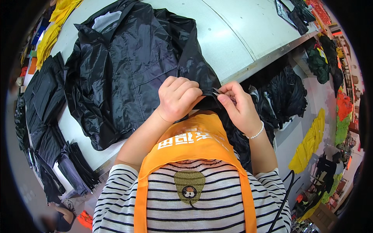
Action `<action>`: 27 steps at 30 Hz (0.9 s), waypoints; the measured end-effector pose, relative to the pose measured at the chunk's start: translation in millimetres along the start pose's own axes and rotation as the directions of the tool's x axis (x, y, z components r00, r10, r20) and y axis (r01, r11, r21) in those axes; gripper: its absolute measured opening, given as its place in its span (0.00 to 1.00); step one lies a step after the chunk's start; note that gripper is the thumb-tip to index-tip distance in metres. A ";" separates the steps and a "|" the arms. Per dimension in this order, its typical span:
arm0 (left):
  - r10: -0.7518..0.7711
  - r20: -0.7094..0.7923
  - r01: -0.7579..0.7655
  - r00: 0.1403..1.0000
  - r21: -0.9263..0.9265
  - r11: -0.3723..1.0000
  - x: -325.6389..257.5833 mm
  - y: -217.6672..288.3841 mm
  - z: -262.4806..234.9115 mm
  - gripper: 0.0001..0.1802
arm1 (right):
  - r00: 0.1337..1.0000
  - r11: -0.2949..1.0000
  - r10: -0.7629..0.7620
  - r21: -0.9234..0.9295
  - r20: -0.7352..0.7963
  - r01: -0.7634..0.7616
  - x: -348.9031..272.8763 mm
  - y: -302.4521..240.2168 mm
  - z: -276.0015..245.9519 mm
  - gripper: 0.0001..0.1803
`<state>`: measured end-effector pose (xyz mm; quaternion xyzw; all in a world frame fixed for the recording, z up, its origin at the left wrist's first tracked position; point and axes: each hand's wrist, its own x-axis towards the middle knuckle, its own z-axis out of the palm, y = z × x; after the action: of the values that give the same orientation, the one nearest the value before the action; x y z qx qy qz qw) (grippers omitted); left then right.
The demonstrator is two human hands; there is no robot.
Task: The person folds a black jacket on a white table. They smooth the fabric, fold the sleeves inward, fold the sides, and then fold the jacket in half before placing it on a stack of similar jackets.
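A: What fills the most space here?

B: The pale grey table (pixel 248 35), running from the upper left to the right, its edge bending with the lens. Spread across it lies a shiny black jacket (pixel 132 66), crumpled, its lower edge hanging over the table's near rim toward the person.

A: And around that?

B: A stack of folded black garments (pixel 46 116) lies on the table's left end, well apart from the hands. Yellow cloth (pixel 58 19) sits at the far left corner, and a heap of black fabric (pixel 285 93) lies below the table on the right. The person wears an orange apron (pixel 194 139) over a striped shirt.

A: The hands?

B: The left hand (pixel 178 97) is curled tight, fingers pressed together, gripping a fold of the jacket's edge just past the table rim. The right hand (pixel 239 105), with a white bead bracelet (pixel 257 132) at the wrist, meets it there; thumb and forefinger pinch a small metal tool (pixel 216 92) (snips or tweezers, too small to tell) against the same fold.

A: So the hands touch?

B: Nearly; the fabric bridges them.
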<state>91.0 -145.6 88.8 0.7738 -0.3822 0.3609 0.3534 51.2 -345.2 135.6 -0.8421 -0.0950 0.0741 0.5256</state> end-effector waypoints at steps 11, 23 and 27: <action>0.091 0.001 -0.091 0.996 0.032 0.995 6.9 0.9 -0.2 0.13 | 0.996 0.993 0.008 0.116 0.089 -0.018 8.8 -6.3 -5.7 0.09; 0.100 -0.009 -0.100 0.995 0.034 0.994 6.3 0.2 1.0 0.13 | 0.995 0.944 0.091 0.319 -0.031 -0.077 16.4 10.7 -11.0 0.07; 0.083 0.019 -0.084 0.996 0.031 0.996 5.3 0.1 1.7 0.13 | 0.996 0.912 0.022 0.407 0.081 -0.054 20.8 -2.4 -6.2 0.11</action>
<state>93.8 -148.8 92.4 0.7659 -0.4115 0.3746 0.3221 72.6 -344.6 140.0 -0.7121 -0.0807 0.1340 0.6844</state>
